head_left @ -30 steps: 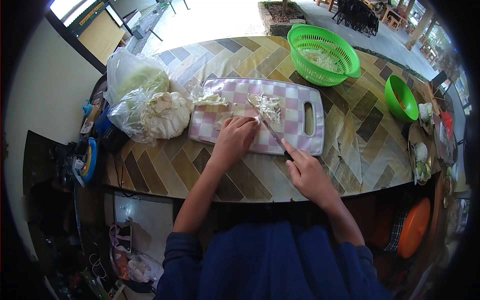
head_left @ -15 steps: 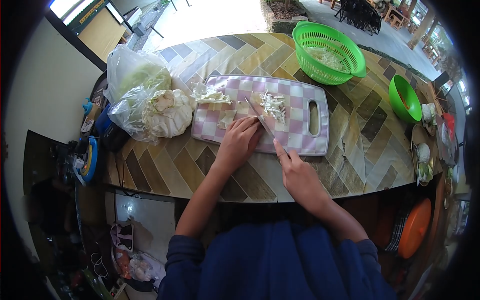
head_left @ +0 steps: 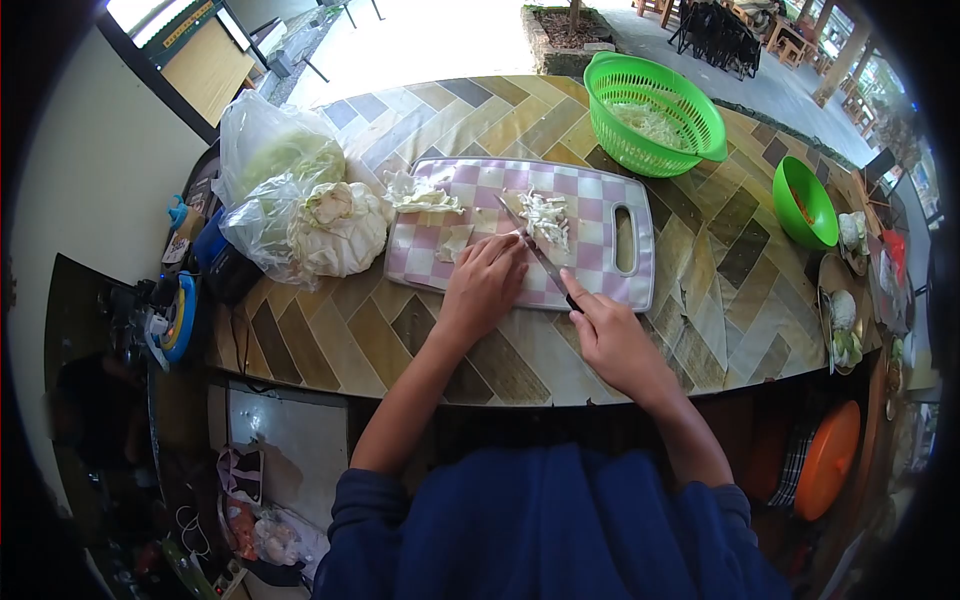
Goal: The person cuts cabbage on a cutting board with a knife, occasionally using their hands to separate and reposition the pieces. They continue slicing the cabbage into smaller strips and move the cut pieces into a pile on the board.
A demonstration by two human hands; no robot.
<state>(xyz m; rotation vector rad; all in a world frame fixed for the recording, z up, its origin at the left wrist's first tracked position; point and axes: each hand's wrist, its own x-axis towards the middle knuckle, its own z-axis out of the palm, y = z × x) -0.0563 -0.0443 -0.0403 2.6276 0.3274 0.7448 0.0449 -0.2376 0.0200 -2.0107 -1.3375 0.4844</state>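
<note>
A knife with a dark handle is in my right hand, fingers closed around the grip. Its blade slants up and left across the checkered cutting board. Just left of the blade, my left hand presses curled fingers on a piece of cabbage, mostly hidden beneath them. Shredded cabbage lies in a small heap right of the blade. A crumpled cabbage leaf rests on the board's upper left, with a small flat scrap below it.
Left of the board sit a cabbage head and a plastic bag holding something pale green. A green colander of shreds stands at the back right. Farther right are a green bowl with orange bits and plates of vegetables.
My right hand has shifted slightly right and down with the knife, and more of the dark handle shows. My left hand stays on the cabbage piece. The whole view has tilted slightly.
</note>
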